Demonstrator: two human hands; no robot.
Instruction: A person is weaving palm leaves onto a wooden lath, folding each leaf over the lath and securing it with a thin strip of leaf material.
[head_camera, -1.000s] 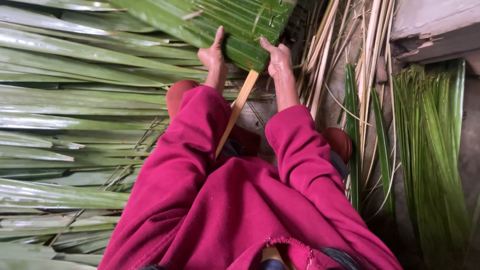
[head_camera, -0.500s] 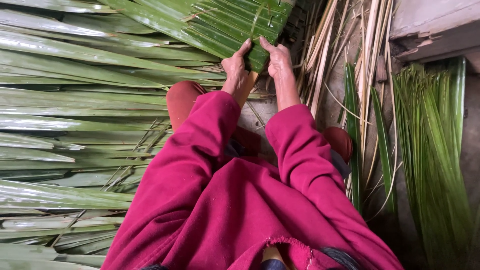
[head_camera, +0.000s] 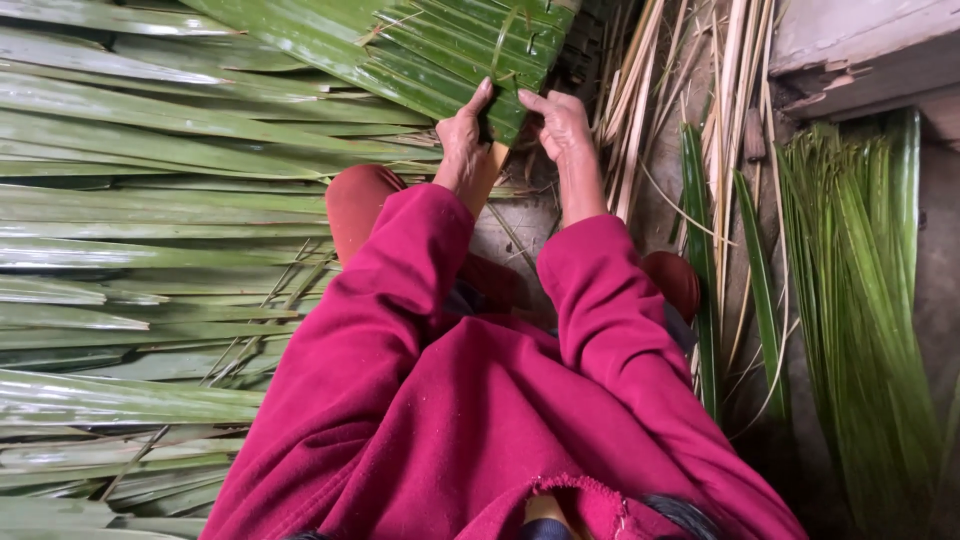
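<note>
Since a second ago, both hands have drawn together at the near edge of the woven palm-leaf panel (head_camera: 470, 50), at the far middle of the scene. Left hand (head_camera: 465, 140) pinches that edge over a tan midrib strip (head_camera: 488, 172); right hand (head_camera: 562, 125) curls its fingers against it. Light and springy, the panel looks crease-prone; its folded edge seems the firmest hold. Loose fronds (head_camera: 150, 200) lie left, thin green strips (head_camera: 860, 300) right.

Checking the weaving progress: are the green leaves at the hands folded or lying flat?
Folded: the green leaf panel shows overlapping creased strips where left hand and right hand grip.
</note>
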